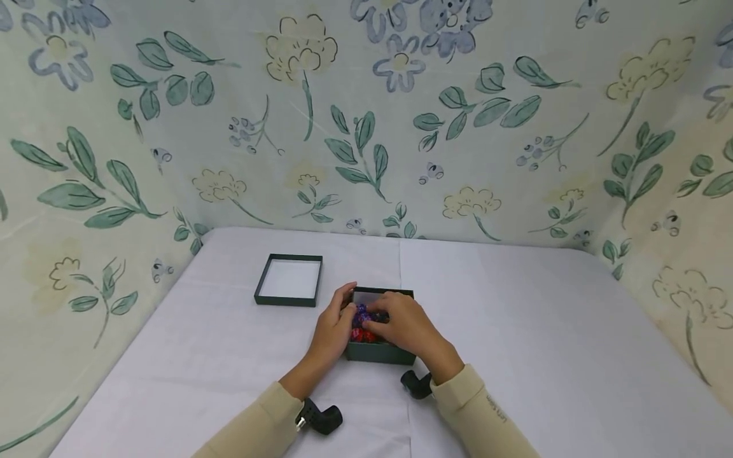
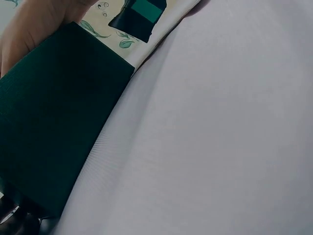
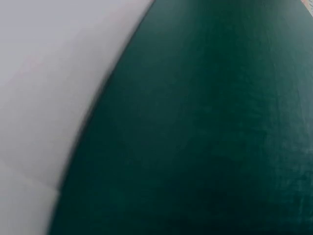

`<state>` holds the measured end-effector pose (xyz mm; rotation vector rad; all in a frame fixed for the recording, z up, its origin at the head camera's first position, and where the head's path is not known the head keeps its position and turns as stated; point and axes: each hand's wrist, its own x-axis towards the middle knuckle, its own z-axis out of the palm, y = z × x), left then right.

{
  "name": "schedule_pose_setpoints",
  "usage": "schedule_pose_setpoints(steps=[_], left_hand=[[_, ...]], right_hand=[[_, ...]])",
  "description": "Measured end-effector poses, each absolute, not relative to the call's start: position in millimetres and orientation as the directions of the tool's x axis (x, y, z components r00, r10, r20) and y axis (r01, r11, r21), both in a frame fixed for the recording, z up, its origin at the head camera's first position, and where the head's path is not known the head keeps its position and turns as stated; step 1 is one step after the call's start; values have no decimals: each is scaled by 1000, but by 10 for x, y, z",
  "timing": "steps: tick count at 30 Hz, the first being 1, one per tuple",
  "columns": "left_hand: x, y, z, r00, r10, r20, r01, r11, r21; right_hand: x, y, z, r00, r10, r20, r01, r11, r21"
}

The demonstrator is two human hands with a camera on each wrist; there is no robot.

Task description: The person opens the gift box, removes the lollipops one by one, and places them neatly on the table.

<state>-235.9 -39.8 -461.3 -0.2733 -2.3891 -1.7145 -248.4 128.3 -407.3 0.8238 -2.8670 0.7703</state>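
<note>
A dark green box with a pale inside stands on the table. Red foil-wrapped pieces that look like candies lie in its near part, with purple wrapped pieces behind them. My left hand grips the box's left wall, thumb at the inner edge and fingers toward the far corner. My right hand reaches in over the right wall, its thumb and fingers pinching at a purple piece. That hand hides much of the contents. The box's outer wall fills much of both wrist views.
A shallow square dark green lid with a white inside lies behind and left of the box. White cloth covers the table. Floral fabric hangs behind and at the sides. Small black devices are worn at both wrists.
</note>
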Motion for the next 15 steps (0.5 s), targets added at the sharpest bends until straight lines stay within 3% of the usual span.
schedule_pose_setpoints(steps=[6,15], left_hand=[[-2362,-387,-4608,-963,36,268,265,308,914],[-2346,-407,-4610,-973,39,228,230,278,933]], right_hand=[[-2483,1301,-4067,-854,-477,206,-516,728,-452],[-2503,1326,-4047,-841,-457,291,-534,613,-582]])
